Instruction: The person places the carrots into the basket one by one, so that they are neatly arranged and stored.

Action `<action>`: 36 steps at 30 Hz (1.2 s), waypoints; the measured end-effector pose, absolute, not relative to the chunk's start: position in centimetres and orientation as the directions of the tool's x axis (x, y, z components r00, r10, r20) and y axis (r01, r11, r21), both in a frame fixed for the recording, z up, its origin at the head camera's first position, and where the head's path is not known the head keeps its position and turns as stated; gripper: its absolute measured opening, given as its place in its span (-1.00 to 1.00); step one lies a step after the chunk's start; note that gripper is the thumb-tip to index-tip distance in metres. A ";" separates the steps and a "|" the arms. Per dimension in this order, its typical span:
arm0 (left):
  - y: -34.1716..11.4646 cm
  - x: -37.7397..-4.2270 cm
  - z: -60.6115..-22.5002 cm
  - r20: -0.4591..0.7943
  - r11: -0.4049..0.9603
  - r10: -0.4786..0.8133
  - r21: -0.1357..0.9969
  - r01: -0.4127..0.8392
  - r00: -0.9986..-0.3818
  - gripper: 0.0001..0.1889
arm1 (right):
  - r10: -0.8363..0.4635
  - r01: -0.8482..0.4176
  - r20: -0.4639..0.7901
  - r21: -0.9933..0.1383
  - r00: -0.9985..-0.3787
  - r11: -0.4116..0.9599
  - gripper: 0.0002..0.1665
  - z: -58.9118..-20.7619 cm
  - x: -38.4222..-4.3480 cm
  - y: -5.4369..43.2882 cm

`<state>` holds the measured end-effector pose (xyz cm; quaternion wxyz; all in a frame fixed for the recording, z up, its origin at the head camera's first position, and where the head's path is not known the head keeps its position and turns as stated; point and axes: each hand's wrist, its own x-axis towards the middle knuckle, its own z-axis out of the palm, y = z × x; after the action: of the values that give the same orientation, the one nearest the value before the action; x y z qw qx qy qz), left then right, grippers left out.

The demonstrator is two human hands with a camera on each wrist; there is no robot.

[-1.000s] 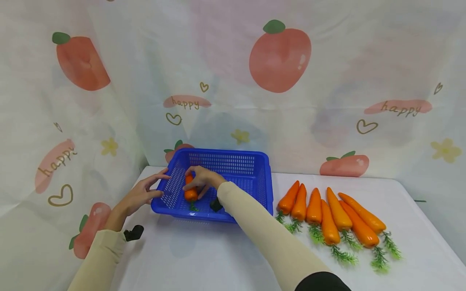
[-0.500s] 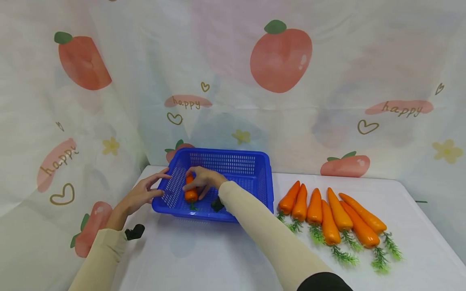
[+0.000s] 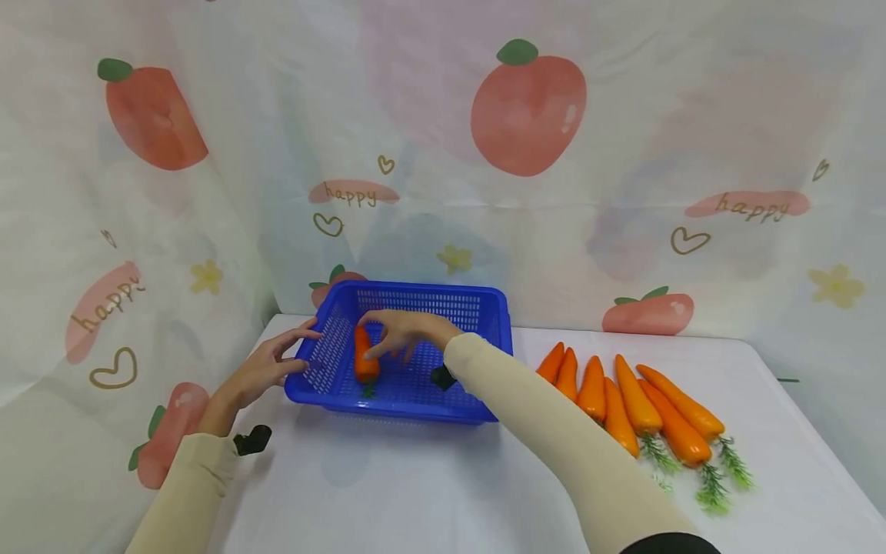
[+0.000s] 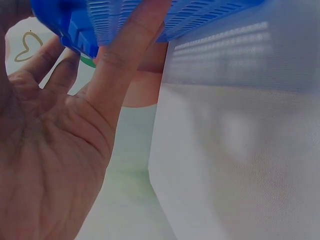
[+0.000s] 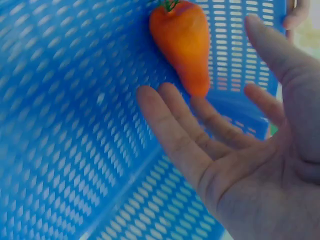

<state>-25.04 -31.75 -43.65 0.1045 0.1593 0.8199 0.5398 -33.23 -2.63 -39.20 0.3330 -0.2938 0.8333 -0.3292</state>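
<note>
My right hand, fingers spread, has let go: the carrot seems placed, at nine o'clock in the basket my unclenched left hand touches.

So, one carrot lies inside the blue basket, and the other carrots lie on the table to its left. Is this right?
Not quite: the other carrots lie on the table to the right of the blue basket, as the head view shows. One carrot does lie inside.
</note>
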 end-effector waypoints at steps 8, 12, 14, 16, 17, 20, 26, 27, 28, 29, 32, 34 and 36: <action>-31.8 -25.1 -43.7 0.002 0.365 0.375 0.919 0.150 -0.927 -0.44 | -0.756 -0.502 -0.258 -0.615 -0.601 0.609 -0.09 -36.7 -32.0 0.8; -31.8 -25.0 -43.8 0.004 0.354 0.375 0.924 0.147 -0.927 -0.44 | -0.766 -0.567 -0.195 -0.566 -0.612 0.598 -0.08 -35.6 -31.3 2.9; -31.8 -24.9 -43.7 0.004 0.352 0.374 0.925 0.146 -0.927 -0.44 | -0.770 -0.576 -0.173 -0.570 -0.614 0.587 -0.08 -35.3 -30.9 4.0; -31.8 -24.9 -43.7 0.005 0.352 0.373 0.924 0.147 -0.928 -0.44 | -0.776 -0.590 -0.145 -0.569 -0.614 0.573 -0.07 -34.9 -30.5 5.2; -31.7 -24.9 -43.7 0.005 0.354 0.371 0.924 0.146 -0.929 -0.44 | -0.777 -0.597 -0.132 -0.566 -0.616 0.569 -0.07 -34.7 -30.3 5.9; -31.6 -24.9 -43.6 0.002 0.358 0.371 0.923 0.145 -0.929 -0.43 | -0.779 -0.618 -0.098 -0.552 -0.619 0.560 -0.06 -34.2 -29.5 8.0; -31.5 -24.9 -43.6 0.003 0.358 0.370 0.922 0.146 -0.929 -0.42 | -0.756 -0.614 -0.034 -0.560 -0.653 0.556 -0.04 -34.2 -28.2 12.7; -31.5 -24.9 -43.6 0.003 0.358 0.370 0.922 0.146 -0.929 -0.42 | -0.747 -0.609 -0.026 -0.561 -0.664 0.561 -0.04 -34.3 -28.0 13.6; -31.5 -24.9 -43.6 0.004 0.356 0.370 0.923 0.146 -0.929 -0.42 | -0.738 -0.601 -0.018 -0.567 -0.675 0.564 -0.04 -34.3 -27.8 14.4; -31.5 -24.9 -43.6 0.003 0.355 0.370 0.924 0.144 -0.929 -0.42 | -0.726 -0.589 -0.013 -0.574 -0.688 0.569 -0.05 -34.3 -27.6 15.2; -31.5 -24.9 -43.6 -0.002 0.354 0.371 0.925 0.140 -0.929 -0.42 | -0.691 -0.571 0.015 -0.576 -0.723 0.585 -0.05 -34.3 -27.0 17.7; -31.5 -24.8 -43.6 -0.004 0.354 0.371 0.925 0.137 -0.929 -0.42 | -0.668 -0.564 0.038 -0.573 -0.743 0.595 -0.05 -34.3 -26.6 19.4; -31.6 -24.8 -43.6 -0.003 0.355 0.369 0.925 0.137 -0.930 -0.42 | -0.643 -0.557 0.061 -0.566 -0.763 0.607 -0.05 -34.3 -26.2 21.0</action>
<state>-24.78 -31.57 -43.59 0.1058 0.1550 0.8164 0.5462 -26.22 21.03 -34.34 0.0744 -0.3358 0.8934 -0.2890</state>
